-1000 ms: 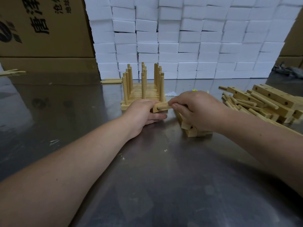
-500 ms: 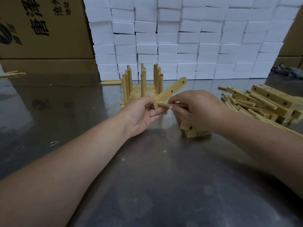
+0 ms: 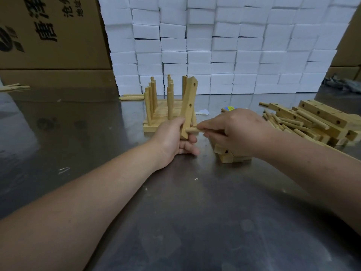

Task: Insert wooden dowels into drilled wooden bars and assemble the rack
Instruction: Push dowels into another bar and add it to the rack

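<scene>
A dull grey metal surface (image 3: 175, 222) runs back to stacked white foam blocks (image 3: 224, 55) and brown cardboard boxes (image 3: 54, 36). At its centre the left hand (image 3: 173, 135) grips a pale drilled wooden bar (image 3: 188, 106), nearly upright with its top tilted right. The right hand (image 3: 234, 130) pinches a short round wooden dowel (image 3: 192, 130), lying level, its left end meeting the bar's lower part.

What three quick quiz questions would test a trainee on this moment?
1. True or false: the left hand holds the drilled bar nearly upright.
2. The right hand holds the dowel at the bar's: A) top hole, B) middle hole, C) lower end.
3. Fill in: the loose pile of bars and dowels lies on the person's ____ side.
Key: 1 true; 2 C; 3 right.
</scene>
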Available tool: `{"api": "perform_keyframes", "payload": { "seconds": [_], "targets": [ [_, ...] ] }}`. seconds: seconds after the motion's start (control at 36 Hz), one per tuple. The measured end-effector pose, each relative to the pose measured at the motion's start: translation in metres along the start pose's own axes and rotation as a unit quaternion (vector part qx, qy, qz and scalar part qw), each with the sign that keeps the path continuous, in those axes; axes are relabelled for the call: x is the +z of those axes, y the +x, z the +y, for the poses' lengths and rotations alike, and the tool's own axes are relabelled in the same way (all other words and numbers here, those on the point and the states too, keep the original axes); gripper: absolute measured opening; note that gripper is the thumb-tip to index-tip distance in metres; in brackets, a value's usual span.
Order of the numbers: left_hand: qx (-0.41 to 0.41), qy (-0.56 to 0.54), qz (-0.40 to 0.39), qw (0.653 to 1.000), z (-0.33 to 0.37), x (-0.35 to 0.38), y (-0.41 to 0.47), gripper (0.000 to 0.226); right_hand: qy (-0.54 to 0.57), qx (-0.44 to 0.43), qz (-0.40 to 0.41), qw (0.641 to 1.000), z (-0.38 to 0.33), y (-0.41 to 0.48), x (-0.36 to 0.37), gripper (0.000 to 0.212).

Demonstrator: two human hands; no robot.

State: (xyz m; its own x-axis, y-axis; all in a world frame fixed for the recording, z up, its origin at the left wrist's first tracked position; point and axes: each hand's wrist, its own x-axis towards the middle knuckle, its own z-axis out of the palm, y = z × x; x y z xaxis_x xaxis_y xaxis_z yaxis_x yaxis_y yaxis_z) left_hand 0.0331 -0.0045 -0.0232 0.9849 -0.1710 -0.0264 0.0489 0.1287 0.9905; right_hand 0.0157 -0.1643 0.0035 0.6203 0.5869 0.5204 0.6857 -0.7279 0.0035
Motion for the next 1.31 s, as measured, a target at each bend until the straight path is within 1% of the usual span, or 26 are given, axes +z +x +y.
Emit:
{"api": "perform_keyframes", "payload": {
  "seconds": [0.08,0.17,0.28,0.39,0.5,0.61,0.78,0.89,0.97,1.0,1.06,1.14,1.25,1.31],
  "targets": [
    [0.026,0.022,0.016,0.999,-0.003,0.002,0.001,0.036,0.000,-0.008,0.017,1.000,-0.001,-0.001,-0.002,0.027],
    [0.037,0.044,0.027,0.998,-0.005,0.004,0.001,0.035,-0.010,-0.010,0.023,1.000,-0.003,0.000,-0.002,0.023],
    [0.040,0.080,0.045,0.995,-0.005,0.008,-0.001,0.031,-0.031,-0.016,0.013,0.999,-0.003,0.001,-0.004,0.023],
    [0.070,0.137,0.049,0.987,-0.006,0.009,-0.002,0.028,-0.039,-0.011,0.002,0.999,-0.005,0.001,-0.006,0.028],
    [0.115,0.226,0.054,0.966,-0.009,0.007,0.000,0.027,-0.058,-0.007,0.002,0.998,-0.004,0.000,-0.001,0.031],
    [0.129,0.228,0.069,0.963,-0.011,0.005,0.000,0.029,-0.046,-0.009,0.017,0.999,-0.004,-0.001,0.004,0.028],
    [0.140,0.184,0.085,0.969,-0.013,0.003,0.001,0.028,0.012,0.034,0.055,0.998,-0.009,-0.003,0.009,0.026],
    [0.144,0.161,0.090,0.972,-0.012,0.004,0.000,0.026,0.104,0.123,0.030,0.987,-0.010,-0.001,0.009,0.023],
    [0.154,0.166,0.090,0.970,-0.012,0.004,0.000,0.025,0.120,0.142,0.025,0.982,-0.011,0.000,0.011,0.020],
    [0.159,0.164,0.091,0.969,-0.012,0.004,0.000,0.025,0.135,0.154,0.023,0.978,-0.012,0.001,0.010,0.018],
    [0.169,0.160,0.092,0.968,-0.012,0.004,-0.001,0.025,0.201,0.189,0.012,0.961,-0.012,0.002,0.008,0.013],
    [0.183,0.163,0.094,0.965,-0.012,0.004,-0.002,0.025,0.291,0.221,0.014,0.931,-0.010,0.003,0.007,0.021],
    [0.198,0.157,0.094,0.963,-0.011,0.004,-0.003,0.026,0.327,0.243,0.022,0.913,-0.012,0.004,0.007,0.022],
    [0.203,0.160,0.093,0.962,-0.011,0.004,-0.003,0.024,0.330,0.244,0.025,0.912,-0.011,0.005,0.005,0.019]
  ]
}}
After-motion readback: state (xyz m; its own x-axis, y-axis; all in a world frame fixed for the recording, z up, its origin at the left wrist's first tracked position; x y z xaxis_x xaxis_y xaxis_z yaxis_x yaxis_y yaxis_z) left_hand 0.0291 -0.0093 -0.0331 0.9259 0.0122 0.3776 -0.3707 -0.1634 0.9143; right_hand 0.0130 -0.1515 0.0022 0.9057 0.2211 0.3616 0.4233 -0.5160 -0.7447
